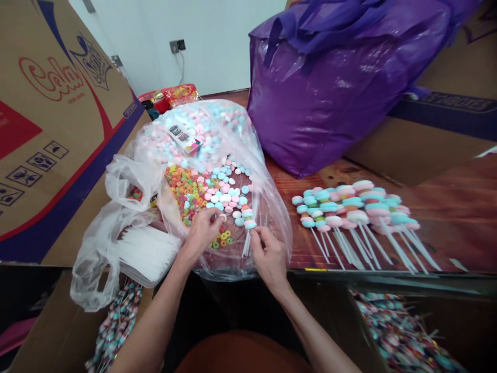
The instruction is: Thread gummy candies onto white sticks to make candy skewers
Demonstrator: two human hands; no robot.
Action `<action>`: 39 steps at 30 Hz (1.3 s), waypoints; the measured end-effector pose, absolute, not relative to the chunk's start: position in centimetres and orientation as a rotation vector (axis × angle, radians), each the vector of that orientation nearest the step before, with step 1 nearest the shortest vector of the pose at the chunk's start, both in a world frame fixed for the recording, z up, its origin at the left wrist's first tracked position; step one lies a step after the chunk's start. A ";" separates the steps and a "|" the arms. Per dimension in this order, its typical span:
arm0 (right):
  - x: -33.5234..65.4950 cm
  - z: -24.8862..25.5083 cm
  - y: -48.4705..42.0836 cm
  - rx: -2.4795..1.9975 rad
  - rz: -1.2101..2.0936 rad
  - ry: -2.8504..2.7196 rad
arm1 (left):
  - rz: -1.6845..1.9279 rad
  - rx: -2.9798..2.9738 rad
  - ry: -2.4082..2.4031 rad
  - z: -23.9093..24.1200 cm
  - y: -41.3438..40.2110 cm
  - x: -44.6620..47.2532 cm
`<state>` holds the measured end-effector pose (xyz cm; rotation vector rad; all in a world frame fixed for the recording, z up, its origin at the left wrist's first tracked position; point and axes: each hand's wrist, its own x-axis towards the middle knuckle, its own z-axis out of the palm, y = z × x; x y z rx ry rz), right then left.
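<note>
My left hand [202, 230] is closed in a pinch on a pale marshmallow [222, 218], just above some loose gummy rings [222, 239]. To its right, my right hand [269, 254] has thumb and finger pressed together at the bottom of a marshmallow skewer [247, 213], a stack of pink, blue and white pieces with gummy rings between. White sticks [246, 246] lie beside those fingertips. Loose marshmallows [225, 198] and a heap of coloured gummy rings [186, 189] spread over clear plastic in front of both hands.
Finished-looking skewers [349, 207] lie piled on the wooden table [458, 207] at right. A tub of white sticks [145, 254] stands left, near a large marshmallow bag [217, 122]. A purple bag [330, 88] and a cardboard box [77, 129] flank the back. Below, boxes hold wrapped candy [404, 331].
</note>
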<state>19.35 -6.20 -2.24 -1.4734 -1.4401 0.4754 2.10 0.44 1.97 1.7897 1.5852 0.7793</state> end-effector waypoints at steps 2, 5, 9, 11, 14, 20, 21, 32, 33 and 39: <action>19.3 -2.3 -6.2 -1.475 0.494 -1.434 | 0.885 1.526 1.419 2.1 0.2 2.1; 19.3 -2.2 -6.2 -1.475 0.491 -1.429 | 0.922 1.200 1.233 2.2 -0.7 2.6; 19.3 -2.2 -6.2 -1.476 0.486 -1.427 | 0.955 0.943 1.101 2.0 -2.0 3.1; 19.3 -2.3 -6.3 -1.476 0.505 -1.424 | 0.983 0.856 1.061 1.9 -2.4 3.2; 19.3 -2.4 -6.3 -1.475 0.537 -1.413 | 1.056 0.809 1.054 1.4 -2.6 3.2; 19.3 -2.7 -6.3 -1.448 0.572 -1.401 | 1.085 0.868 1.021 0.4 -2.9 2.9; 19.3 -2.7 -6.3 -1.448 0.575 -1.402 | 1.072 0.881 1.004 0.4 -2.9 2.8; 19.5 -1.6 -6.4 -1.348 0.771 -1.298 | 1.135 0.853 0.927 0.7 -3.5 3.0; 19.6 -1.5 -6.6 -1.328 0.800 -1.295 | 1.148 0.846 0.932 0.6 -3.5 3.0; 19.6 -0.3 -9.0 -1.253 0.949 -1.357 | 1.277 0.715 0.985 1.1 -3.6 3.0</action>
